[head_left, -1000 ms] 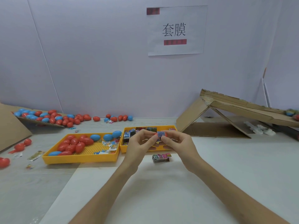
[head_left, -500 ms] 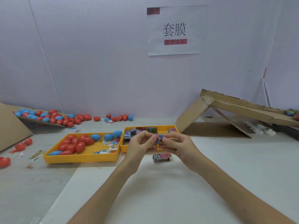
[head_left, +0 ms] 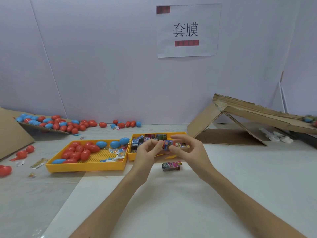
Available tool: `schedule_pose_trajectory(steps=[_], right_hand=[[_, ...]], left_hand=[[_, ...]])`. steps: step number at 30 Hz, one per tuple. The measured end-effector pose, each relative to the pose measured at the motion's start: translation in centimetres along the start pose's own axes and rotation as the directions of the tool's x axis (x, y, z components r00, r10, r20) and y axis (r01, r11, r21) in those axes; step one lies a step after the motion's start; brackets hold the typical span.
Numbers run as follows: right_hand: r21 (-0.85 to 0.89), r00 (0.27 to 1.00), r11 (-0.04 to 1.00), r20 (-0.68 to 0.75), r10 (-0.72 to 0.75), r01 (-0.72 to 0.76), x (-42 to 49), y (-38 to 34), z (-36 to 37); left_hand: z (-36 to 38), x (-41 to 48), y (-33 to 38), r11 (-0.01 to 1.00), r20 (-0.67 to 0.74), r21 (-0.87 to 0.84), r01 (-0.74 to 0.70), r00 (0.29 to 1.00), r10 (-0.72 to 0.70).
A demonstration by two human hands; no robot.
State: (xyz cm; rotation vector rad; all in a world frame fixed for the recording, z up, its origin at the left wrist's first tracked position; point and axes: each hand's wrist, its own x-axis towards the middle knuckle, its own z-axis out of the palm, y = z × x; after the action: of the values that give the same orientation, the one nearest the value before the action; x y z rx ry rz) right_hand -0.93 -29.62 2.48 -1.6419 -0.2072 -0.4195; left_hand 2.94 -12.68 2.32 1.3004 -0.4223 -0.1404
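Head view, one frame.

- Reference: small tray (head_left: 181, 133), yellow, on the white table (head_left: 240, 169), packed with printed sleeves (head_left: 151, 136).
- Left hand (head_left: 146, 152): raised over the near half of the small tray. Thumb and forefinger are curled and pinch the left end of the small printed piece (head_left: 167, 144).
- Right hand (head_left: 191, 151): over the near right part of the small tray. Thumb and fingers are curled in and grip the right end of the same piece, with the upper fingers arched above it.
- Small printed piece: held in the air between both hands, above the small tray and not touching it. It shows blue print with an orange patch on its left end. I cannot tell whether it is a bare sleeve or a sleeve on an egg.
- A colourful scrap shows inside the right hand's curl. I cannot tell whether it is held or lies in the tray.
- Flat sleeve (head_left: 171, 166): on the table just in front of the small tray, apart from both hands.
- Large tray (head_left: 85, 168): touching the small tray's left side. It holds red and blue eggs (head_left: 80, 152) and loose wrappers.
- Loose eggs (head_left: 120, 124): behind the small tray, along the wall.
- Cardboard ramp (head_left: 257, 115): right of the small tray, propped up.
- Paper sign (head_left: 187, 30): on the wall, high above the small tray.
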Motion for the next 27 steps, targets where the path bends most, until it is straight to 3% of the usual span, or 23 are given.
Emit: schedule_pose_trajectory(steps=[4,10,27], right_hand=[[-0.103,0.993,0.988,0.012,-0.115,0.116,-0.32,-0.08,0.17],[-0.076,0.988,0.985,0.005,-0.152,0.152,-0.14,0.31,0.05],[-0.014,0.993,0.993,-0.007,-0.116,0.115,-0.20,0.41,0.02]], left_hand=[[0.00,-0.14,0.10,1.000,0.022,-0.011,0.024,0.999,-0.024],[0.00,-0.11,0.15,0.996,0.051,-0.058,0.073,0.996,-0.070],[-0.09,-0.13,0.25,0.978,0.097,-0.169,0.125,0.989,-0.109]])
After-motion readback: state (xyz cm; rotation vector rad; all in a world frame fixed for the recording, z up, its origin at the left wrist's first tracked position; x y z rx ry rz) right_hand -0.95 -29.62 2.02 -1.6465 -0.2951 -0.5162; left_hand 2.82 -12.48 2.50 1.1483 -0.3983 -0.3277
